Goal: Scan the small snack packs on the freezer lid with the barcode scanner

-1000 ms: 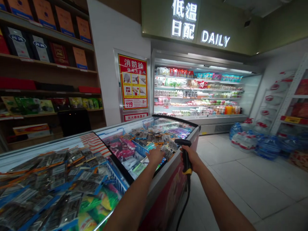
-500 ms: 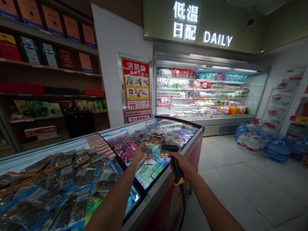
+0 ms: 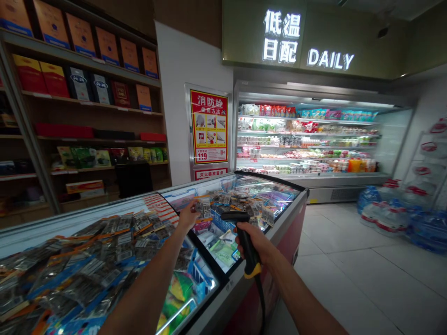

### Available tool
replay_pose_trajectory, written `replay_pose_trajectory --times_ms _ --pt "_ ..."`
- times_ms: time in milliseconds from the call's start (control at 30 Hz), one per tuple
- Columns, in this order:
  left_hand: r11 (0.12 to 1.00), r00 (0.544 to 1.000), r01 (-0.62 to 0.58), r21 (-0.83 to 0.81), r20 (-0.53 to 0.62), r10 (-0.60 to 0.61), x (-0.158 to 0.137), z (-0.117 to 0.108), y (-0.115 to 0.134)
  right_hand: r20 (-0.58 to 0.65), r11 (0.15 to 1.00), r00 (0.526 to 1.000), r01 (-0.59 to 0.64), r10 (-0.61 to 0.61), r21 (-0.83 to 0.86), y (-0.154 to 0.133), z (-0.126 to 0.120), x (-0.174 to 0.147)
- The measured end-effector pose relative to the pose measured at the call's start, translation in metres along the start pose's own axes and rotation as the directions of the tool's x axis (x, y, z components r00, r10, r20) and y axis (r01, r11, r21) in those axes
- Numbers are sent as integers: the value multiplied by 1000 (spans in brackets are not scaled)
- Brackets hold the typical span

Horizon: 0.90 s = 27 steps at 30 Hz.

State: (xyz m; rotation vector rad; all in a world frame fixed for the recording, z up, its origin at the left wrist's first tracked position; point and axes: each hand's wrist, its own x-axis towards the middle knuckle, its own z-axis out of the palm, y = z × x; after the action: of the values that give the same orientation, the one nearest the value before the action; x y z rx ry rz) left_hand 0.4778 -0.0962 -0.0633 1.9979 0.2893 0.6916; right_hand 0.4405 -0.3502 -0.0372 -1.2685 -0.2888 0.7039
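My left hand point(image 3: 189, 216) pinches a small clear food packet point(image 3: 203, 208) with a white printed label and orange edges, held over the glass top of a chest freezer point(image 3: 226, 286). In my right hand point(image 3: 256, 242) is a black and yellow barcode scanner point(image 3: 250, 253), its head turned left toward the packet, its cable hanging down. A heap of similar packets point(image 3: 237, 201) lies on the glass beyond both hands. A larger pile of packets point(image 3: 94, 265) covers the glass at the near left, under my left forearm.
Shelves point(image 3: 94, 104) with boxes and bags stand on the left. A lit open fridge point(image 3: 307, 181) is at the back, beside a red fire hydrant sign point(image 3: 209, 125). Water bottles point(image 3: 387, 214) stand on the tiled floor point(image 3: 352, 274) at right.
My left hand has moved left with the packet, away from the far heap. The scanner has shifted slightly left. The view has turned a little to the left.
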Motion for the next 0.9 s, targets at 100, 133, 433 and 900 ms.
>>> replay_pose_trajectory --times_ms 100,133,433,900 --pt "998 1000 -4 58 -20 5 0 -8 -1 -17 1000 1000 18 -18 -10 -2 3 2" --pt "997 1000 -2 79 -27 4 -1 -12 -1 -29 999 999 30 -31 -17 -3 3 3" --pt "907 980 131 401 -191 -57 -19 -80 -8 -177 995 980 82 -92 -65 -8 -3 18" --pt "703 862 432 566 -488 -136 -36 -135 -18 -247 992 961 114 -121 -46 -14 -29 22"
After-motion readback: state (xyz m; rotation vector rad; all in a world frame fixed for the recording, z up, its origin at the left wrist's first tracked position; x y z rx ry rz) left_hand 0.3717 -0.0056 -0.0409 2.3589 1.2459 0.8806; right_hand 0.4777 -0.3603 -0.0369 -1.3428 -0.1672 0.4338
